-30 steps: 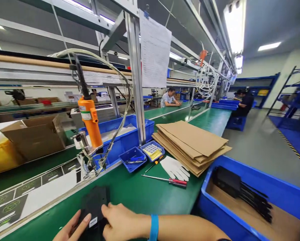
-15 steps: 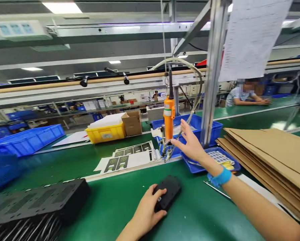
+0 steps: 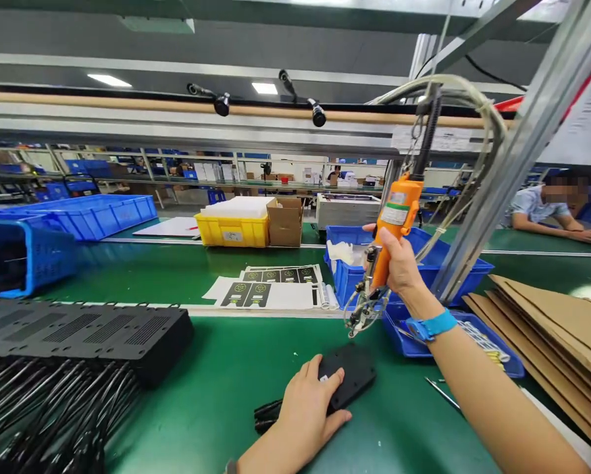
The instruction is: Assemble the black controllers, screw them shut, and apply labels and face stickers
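A flat black device (image 3: 352,378) lies on the green bench, with my left hand (image 3: 311,406) gripping its near left end. Two black plugs (image 3: 267,415) stick out to the left from under that hand. My right hand (image 3: 399,263) is wrapped round an orange electric screwdriver (image 3: 397,220), which hangs from a black cable. The tool leans a little, and its metal tip assembly (image 3: 362,313) is above the far edge of the device, apart from it. A blue band circles my right wrist.
Black housings (image 3: 98,329) with cables line the left. Printed sheets (image 3: 270,293), a yellow bin (image 3: 233,228) and blue bins (image 3: 345,283) stand behind. On the right are a small blue tray (image 3: 409,345), a metal rod (image 3: 442,393), cardboard (image 3: 562,316) and a frame post. Another person sits far right.
My right hand, open beside the orange screwdriver before, has closed round it and tilted it. The view has swung left. My left hand remains on the black device.
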A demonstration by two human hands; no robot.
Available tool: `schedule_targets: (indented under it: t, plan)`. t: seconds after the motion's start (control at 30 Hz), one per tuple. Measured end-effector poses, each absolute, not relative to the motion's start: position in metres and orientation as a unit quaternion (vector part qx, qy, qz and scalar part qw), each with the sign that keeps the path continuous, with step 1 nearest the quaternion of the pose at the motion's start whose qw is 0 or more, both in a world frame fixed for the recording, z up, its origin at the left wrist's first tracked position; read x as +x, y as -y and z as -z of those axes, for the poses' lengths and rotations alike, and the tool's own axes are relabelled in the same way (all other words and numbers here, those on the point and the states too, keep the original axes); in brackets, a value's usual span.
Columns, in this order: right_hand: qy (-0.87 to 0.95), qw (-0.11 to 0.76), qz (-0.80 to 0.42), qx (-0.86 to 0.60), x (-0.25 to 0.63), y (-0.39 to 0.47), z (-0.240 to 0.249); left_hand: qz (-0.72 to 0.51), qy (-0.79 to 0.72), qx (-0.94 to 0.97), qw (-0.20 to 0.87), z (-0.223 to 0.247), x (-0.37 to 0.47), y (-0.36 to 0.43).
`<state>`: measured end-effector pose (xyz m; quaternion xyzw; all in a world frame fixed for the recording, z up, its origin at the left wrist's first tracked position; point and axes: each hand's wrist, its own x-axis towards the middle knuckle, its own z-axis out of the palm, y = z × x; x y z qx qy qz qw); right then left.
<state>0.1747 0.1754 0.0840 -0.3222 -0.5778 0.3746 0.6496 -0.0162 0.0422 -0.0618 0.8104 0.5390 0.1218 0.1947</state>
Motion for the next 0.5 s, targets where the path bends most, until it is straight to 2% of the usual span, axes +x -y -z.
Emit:
schedule_targets:
  t: [0.17,0.5]
  plan:
    - [0.548,0.687,-0.363,-0.309,0.165,-0.161,-0.079,-0.115,-0.538,0.809,0.206,0.059,-0.016,-0.042]
    - [0.536,0.710,-0.328,-0.319,0.156,-0.163,-0.059,-0.100,-0.532,0.827,0.152,0.066,-0.016,-0.040]
